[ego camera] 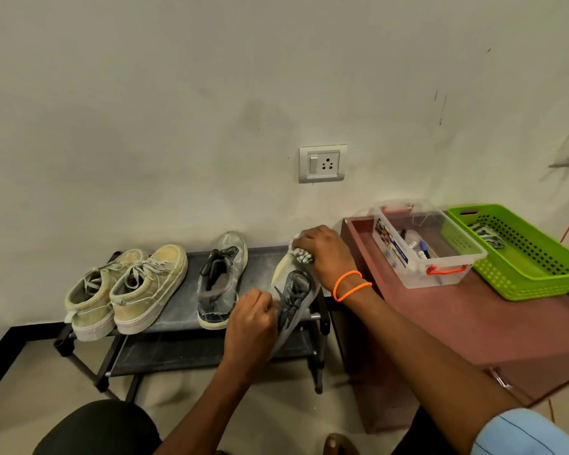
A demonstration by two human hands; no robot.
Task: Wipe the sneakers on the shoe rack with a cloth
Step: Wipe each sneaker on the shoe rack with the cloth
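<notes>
**Grey sneaker tilted off the rack, cloth on its toe**

My left hand (252, 318) sits at about six o'clock of the shoe rack (266, 257), fingers curled around the heel end of the grey sneaker (293, 290), which I hold tilted with its toe up toward twelve o'clock and its heel hanging past the rack's front edge. At nine o'clock of that hand stand the pair of beige sneakers (128, 287), touching each other, and just beside it, between the two, the other grey sneaker (220, 284) rests flat on the top shelf. My right hand (322, 254), at one o'clock of the left, grips a bunched cloth (301, 256) and presses it on the toe of the held shoe.

The risks as I judge them: the shoe is carried mostly by my left grip, so a hard rub from the right could twist it loose and drop it to the floor. The loose laces under my left fingers could snag in the cloth. My right forearm lies close to the brown cabinet (473, 323) at three o'clock; a wide stroke could bump it or the clear box (454, 274) near its edge. The green basket (539, 277) further right is well apart.
</notes>
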